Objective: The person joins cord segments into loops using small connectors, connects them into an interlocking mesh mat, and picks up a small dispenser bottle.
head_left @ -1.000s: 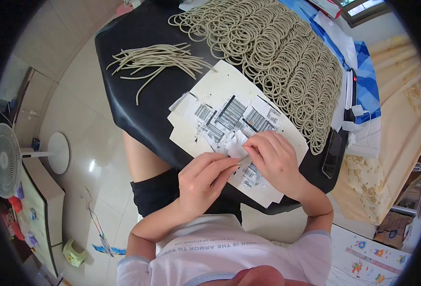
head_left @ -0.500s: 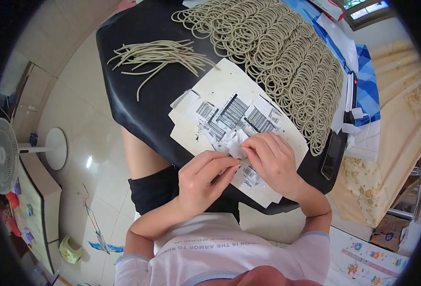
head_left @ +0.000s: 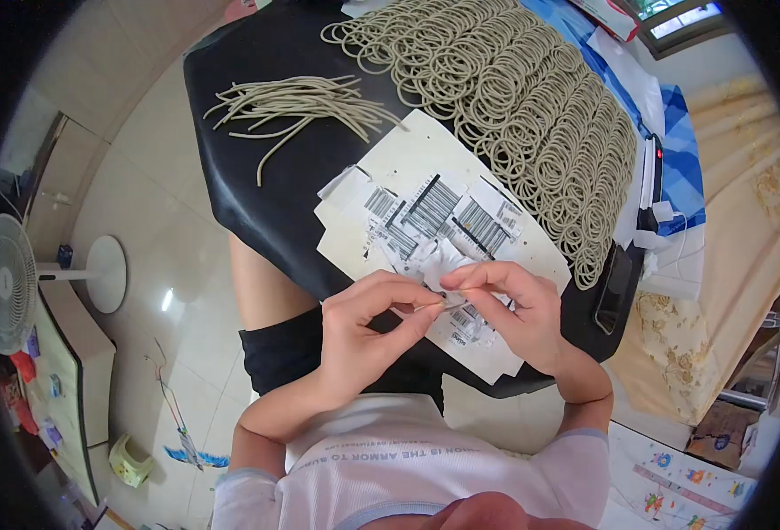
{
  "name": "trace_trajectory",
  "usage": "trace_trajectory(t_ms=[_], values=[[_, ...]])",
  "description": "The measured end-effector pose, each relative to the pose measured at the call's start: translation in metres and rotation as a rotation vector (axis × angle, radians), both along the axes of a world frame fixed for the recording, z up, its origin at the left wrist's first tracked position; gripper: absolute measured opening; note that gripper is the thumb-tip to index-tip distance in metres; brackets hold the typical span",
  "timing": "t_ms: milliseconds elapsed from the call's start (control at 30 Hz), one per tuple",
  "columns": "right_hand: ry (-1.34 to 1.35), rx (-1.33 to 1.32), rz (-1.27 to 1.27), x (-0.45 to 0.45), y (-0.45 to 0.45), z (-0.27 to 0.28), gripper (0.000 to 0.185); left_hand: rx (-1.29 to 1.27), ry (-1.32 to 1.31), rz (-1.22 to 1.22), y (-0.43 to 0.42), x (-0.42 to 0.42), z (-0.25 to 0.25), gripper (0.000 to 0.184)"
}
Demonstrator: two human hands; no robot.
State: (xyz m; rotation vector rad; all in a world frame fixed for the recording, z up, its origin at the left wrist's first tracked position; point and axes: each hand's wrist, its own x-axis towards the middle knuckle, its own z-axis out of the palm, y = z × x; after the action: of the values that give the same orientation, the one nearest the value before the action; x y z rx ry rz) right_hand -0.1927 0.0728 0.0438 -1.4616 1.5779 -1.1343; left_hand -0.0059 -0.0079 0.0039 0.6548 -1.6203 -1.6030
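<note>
My left hand (head_left: 368, 331) and my right hand (head_left: 518, 314) meet over the lower part of a pale board (head_left: 425, 150) covered with barcode labels (head_left: 432, 208). Both hands are closed in a pinch, fingertips close together, on a small thin light-coloured piece that is mostly hidden by the fingers; I cannot make out what it is. Crumpled white paper (head_left: 443, 257) lies on the board just beyond the fingertips. Loose beige cords (head_left: 306, 102) lie in a bundle past the board, at the upper left. Many beige rings (head_left: 531, 106) overlap in rows at the upper right.
A black-covered table (head_left: 257, 203) holds all this. At its right edge lie a phone (head_left: 613, 287) and a power strip (head_left: 651, 177). A fan (head_left: 8, 283) and a small green stool (head_left: 130, 461) stand at the left. A patterned cloth (head_left: 681, 336) hangs at the right.
The fingertips of my right hand have moved slightly down and nearer those of my left hand. My right fingers now stretch more toward the left, and the thin piece shows between both pinches.
</note>
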Motion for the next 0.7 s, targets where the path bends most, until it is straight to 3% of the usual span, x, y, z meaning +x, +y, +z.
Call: trace_trajectory(t_ms=[300, 700], values=[[0.105, 0.007, 0.107, 0.0012, 0.0102, -0.0019, 0.013, 0.12, 0.003, -0.031, 0.0022, 0.0003, -0.0017, 0.009], [0.118, -0.032, 0.039, 0.0055, 0.0089, -0.0053, 0.014, 0.128, -0.008, -0.037, 0.0005, 0.001, 0.0014, 0.009]])
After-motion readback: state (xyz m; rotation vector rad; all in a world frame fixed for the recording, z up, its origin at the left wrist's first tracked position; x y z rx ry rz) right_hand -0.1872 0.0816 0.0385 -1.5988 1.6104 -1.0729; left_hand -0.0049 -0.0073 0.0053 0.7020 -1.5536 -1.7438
